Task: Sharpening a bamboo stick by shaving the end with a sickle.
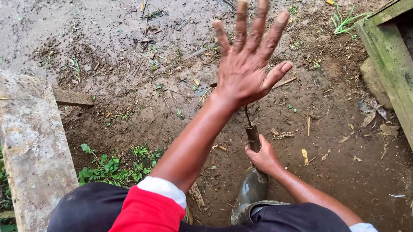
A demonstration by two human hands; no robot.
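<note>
My left hand (246,60) is raised flat in front of the camera, fingers spread apart, holding nothing; its forearm runs back to a red sleeve with a white cuff. Lower down, my right hand (263,158) is closed around a short dark tool handle (252,135) that stands upright, with a thin strip rising from its top behind my left wrist. The handle's lower end is hidden by my hand and by my muddy rubber boot (250,192), which stands on the wet earth just below it.
The ground is bare wet mud (138,53) with scattered twigs and dry leaves. A weathered concrete slab (32,147) lies at the left beside small green weeds (113,167). A mossy wooden beam (402,81) runs along the right edge.
</note>
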